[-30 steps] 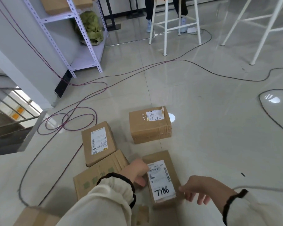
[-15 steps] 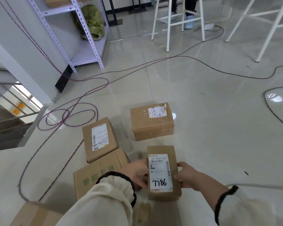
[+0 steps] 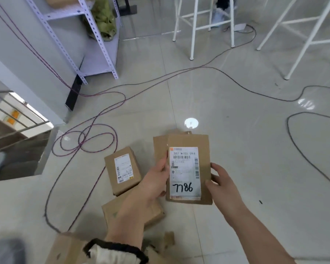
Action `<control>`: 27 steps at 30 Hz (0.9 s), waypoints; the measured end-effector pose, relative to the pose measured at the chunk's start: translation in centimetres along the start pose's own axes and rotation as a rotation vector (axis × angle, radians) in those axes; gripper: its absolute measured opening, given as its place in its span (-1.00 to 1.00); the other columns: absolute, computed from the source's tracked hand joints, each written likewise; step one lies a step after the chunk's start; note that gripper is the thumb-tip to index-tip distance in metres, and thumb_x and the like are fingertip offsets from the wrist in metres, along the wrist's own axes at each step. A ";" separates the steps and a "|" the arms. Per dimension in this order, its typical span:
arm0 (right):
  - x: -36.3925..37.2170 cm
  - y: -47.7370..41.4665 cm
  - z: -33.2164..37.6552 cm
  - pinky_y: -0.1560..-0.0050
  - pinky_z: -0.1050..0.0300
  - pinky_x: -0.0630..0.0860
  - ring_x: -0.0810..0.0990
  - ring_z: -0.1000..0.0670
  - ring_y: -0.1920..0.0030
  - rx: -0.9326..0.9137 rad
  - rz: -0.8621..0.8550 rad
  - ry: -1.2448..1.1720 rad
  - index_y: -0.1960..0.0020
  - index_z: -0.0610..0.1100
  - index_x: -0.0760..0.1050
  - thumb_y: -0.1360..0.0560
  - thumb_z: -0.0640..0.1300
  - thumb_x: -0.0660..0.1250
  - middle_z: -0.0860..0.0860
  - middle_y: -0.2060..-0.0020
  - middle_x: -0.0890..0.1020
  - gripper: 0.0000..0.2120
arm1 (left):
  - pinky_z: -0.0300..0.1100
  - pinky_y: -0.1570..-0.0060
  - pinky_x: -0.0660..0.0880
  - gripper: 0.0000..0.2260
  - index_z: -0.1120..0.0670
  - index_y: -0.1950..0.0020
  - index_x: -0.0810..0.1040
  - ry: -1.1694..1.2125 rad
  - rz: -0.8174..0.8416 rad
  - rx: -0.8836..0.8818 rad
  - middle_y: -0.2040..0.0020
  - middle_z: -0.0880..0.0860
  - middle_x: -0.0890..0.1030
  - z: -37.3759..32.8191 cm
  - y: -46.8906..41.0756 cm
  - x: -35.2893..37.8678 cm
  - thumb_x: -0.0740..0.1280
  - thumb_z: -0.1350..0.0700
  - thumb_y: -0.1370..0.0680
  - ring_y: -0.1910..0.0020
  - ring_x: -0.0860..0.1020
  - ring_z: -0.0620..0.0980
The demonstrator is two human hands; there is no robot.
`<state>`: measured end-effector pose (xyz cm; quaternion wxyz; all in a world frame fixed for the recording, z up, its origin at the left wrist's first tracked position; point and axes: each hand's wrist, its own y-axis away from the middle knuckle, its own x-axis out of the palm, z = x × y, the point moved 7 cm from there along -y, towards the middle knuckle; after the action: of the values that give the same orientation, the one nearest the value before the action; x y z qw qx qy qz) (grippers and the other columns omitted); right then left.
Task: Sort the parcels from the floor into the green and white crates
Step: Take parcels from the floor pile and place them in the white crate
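Observation:
A brown cardboard parcel [image 3: 202, 147] with a white label marked 7786 is held up off the floor, label facing me. My left hand [image 3: 154, 181] grips its left edge and my right hand [image 3: 221, 181] grips its right edge. Behind it, mostly hidden, another parcel [image 3: 158, 147] lies on the floor. A labelled parcel [image 3: 122, 170] lies to the left, and a plain one [image 3: 111, 212] sits under my left forearm. A further cardboard box [image 3: 65, 248] shows at the bottom edge. No crate is in view.
Long cables [image 3: 95, 134] loop across the glossy tiled floor. A grey metal shelf [image 3: 101, 60] stands at the upper left, with a stair railing [image 3: 13, 119] beside it. White stool legs [image 3: 192, 35] stand at the top, a person's feet behind them.
Both hands closed on the 7786 parcel and lifted it off the floor toward me. It now hides most of the parcel behind it.

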<state>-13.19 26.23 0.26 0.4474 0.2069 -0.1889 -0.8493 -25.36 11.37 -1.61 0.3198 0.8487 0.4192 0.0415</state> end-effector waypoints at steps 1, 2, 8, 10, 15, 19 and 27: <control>-0.3 1.4 2.5 0.28 0.30 0.44 0.58 0.06 -0.06 -0.031 0.003 -0.003 -0.34 0.15 0.34 -0.56 -0.23 0.15 0.04 -0.15 0.56 -0.57 | -0.12 0.17 0.54 -0.70 -0.57 -0.26 0.22 -0.005 -0.006 0.022 0.05 -0.23 0.66 -2.3 1.7 -0.9 0.03 -0.14 -0.65 0.07 0.61 -0.03; -0.6 2.8 5.2 0.28 0.32 0.43 0.58 0.12 -0.02 -0.061 0.004 0.003 -0.34 0.16 0.33 -0.56 -0.22 0.14 0.07 -0.13 0.55 -0.57 | -0.14 0.19 0.54 -0.69 -0.55 -0.30 0.21 0.001 -0.012 0.039 0.01 -0.23 0.65 -4.6 3.5 -1.7 0.03 -0.13 -0.65 0.07 0.59 -0.06; -3.5 14.4 25.0 0.23 0.35 0.45 0.58 0.22 0.06 -0.211 -0.009 0.062 -0.30 0.20 0.32 -0.55 -0.25 0.11 0.23 0.03 0.59 -0.55 | -0.23 0.25 0.48 -0.59 -0.58 -0.28 0.15 0.006 -0.033 0.155 -0.03 -0.10 0.62 -22.7 17.3 -6.6 0.03 0.00 -0.67 0.17 0.53 -0.12; -5.2 19.8 31.5 0.19 0.34 0.46 0.58 0.21 0.01 -0.242 -0.031 0.066 -0.31 0.19 0.34 -0.56 -0.21 0.12 0.19 -0.03 0.60 -0.58 | -0.32 0.34 0.47 -0.58 -0.63 -0.17 0.15 -0.006 -0.050 0.199 0.05 -0.18 0.64 -29.2 23.4 -8.3 0.04 0.00 -0.67 0.21 0.54 -0.19; -9.7 32.6 44.6 0.21 0.41 0.43 0.58 0.26 -0.01 -0.313 -0.066 0.075 -0.31 0.26 0.38 -0.53 -0.21 0.20 0.20 -0.08 0.60 -0.53 | -0.50 0.45 0.39 -0.58 -0.56 -0.31 0.12 -0.053 -0.041 0.365 0.09 -0.48 0.56 -42.5 38.0 -11.8 0.09 -0.03 -0.65 0.22 0.52 -0.49; -12.1 40.6 50.3 0.09 0.34 0.47 0.59 0.24 -0.03 -0.411 -0.119 0.117 -0.31 0.27 0.38 -0.53 -0.19 0.23 0.22 -0.11 0.58 -0.54 | -0.49 0.41 0.40 -0.56 -0.56 -0.35 0.01 -0.123 0.013 0.463 -0.14 -0.41 0.51 -47.9 46.8 -12.8 0.08 -0.08 -0.64 0.14 0.51 -0.44; -11.4 48.4 52.8 0.15 0.36 0.43 0.57 0.24 0.02 -0.540 -0.143 0.214 -0.37 0.27 0.31 -0.55 -0.21 0.22 0.38 -0.03 0.56 -0.48 | -0.42 0.32 0.48 -0.61 -0.66 -0.26 0.00 -0.180 0.011 0.556 -0.17 -0.43 0.50 -49.7 54.3 -14.2 0.06 -0.28 -0.53 -0.13 0.50 -0.29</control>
<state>-1.85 17.33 71.35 0.4426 0.1816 0.1071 -0.8716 -14.10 2.03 71.94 0.1107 0.9064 0.3797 -0.1486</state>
